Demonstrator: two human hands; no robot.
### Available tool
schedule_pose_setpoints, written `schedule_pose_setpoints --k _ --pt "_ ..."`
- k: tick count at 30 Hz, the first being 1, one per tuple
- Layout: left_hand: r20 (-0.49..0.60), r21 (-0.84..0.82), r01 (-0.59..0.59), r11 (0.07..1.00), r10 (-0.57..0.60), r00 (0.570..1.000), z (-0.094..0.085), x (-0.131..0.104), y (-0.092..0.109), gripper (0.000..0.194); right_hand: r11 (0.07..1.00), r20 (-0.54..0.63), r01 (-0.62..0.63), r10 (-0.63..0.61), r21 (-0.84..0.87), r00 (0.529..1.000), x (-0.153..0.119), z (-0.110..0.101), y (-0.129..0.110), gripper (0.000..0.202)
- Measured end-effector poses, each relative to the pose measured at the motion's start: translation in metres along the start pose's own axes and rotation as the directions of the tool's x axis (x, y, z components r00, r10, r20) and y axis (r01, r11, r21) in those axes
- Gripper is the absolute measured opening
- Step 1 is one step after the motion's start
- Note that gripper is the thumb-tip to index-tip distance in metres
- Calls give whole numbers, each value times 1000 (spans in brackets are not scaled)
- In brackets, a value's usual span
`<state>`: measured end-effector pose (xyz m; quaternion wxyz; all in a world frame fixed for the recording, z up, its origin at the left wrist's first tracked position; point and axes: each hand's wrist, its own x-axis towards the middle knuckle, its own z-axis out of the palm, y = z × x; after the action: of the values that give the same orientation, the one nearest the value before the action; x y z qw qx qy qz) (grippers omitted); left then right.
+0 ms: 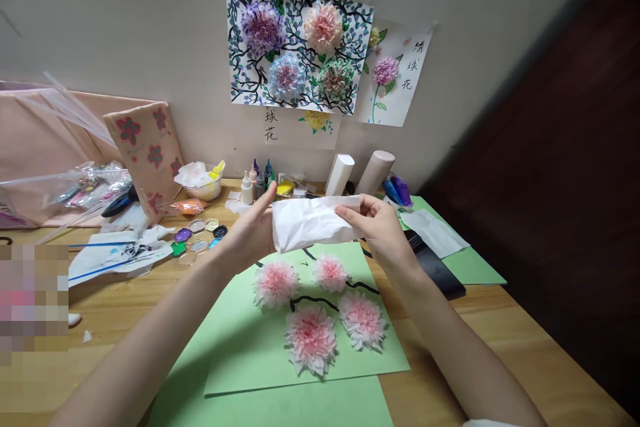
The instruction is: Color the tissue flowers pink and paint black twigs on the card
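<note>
A folded white tissue (315, 221) is stretched level between my two hands, above the green sheets. My right hand (377, 220) pinches its right end, thumb in front. At the left end, my left hand (250, 233) supports the tissue, its thumb pointing up and its other fingers hidden behind. Below lies a green sheet (240, 360) bearing several pink-and-white paper flowers (310, 339) and black painted branches (315, 300). The tissue and hands cover the sheet's upper part.
Paint pots (199, 245), a stained tissue (125, 253) and a bowl (206, 180) lie left. Small paint bottles (247, 188) and two white cylinders (340, 175) stand at the back. A black flat object (440, 273) lies right. Flower pictures (300, 47) hang on the wall.
</note>
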<state>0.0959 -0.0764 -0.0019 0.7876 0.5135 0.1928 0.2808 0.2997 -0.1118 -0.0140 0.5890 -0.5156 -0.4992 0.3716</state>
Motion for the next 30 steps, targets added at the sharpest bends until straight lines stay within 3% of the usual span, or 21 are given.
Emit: schedule_pose_setpoints --k 5,9,13,16,18,22,25,27,30 --pt "-218 290 -60 955 127 968 12 -2 -3 49 996 -26 86 -87 -13 996 -3 4 -2 27" --pt "-362 377 -61 924 208 909 14 -2 -5 49 996 125 -87 88 -13 988 -4 4 -2 67" --pt "-356 417 -105 903 268 895 7 -4 0 43 994 264 -101 110 -45 958 -5 4 -3 43" --pt "-341 454 -118 883 295 893 4 -5 4 44 996 213 -91 85 20 973 -7 5 -4 28" --pt "-342 493 -133 860 332 879 4 -4 2 40 990 224 -120 99 79 970 -9 6 -5 28" --pt "-310 597 -194 778 448 839 8 1 -9 27 971 401 -201 134 128 906 -12 10 -9 34" --pt "-321 597 -217 772 478 818 8 6 -16 27 963 408 -205 120 173 905 -14 11 -8 32" --pt "-350 535 -211 818 442 826 7 8 -20 32 955 397 -211 115 207 911 -17 13 -6 33" --pt "-334 406 -161 900 310 890 10 11 -27 38 958 383 -198 107 208 918 -24 18 2 31"
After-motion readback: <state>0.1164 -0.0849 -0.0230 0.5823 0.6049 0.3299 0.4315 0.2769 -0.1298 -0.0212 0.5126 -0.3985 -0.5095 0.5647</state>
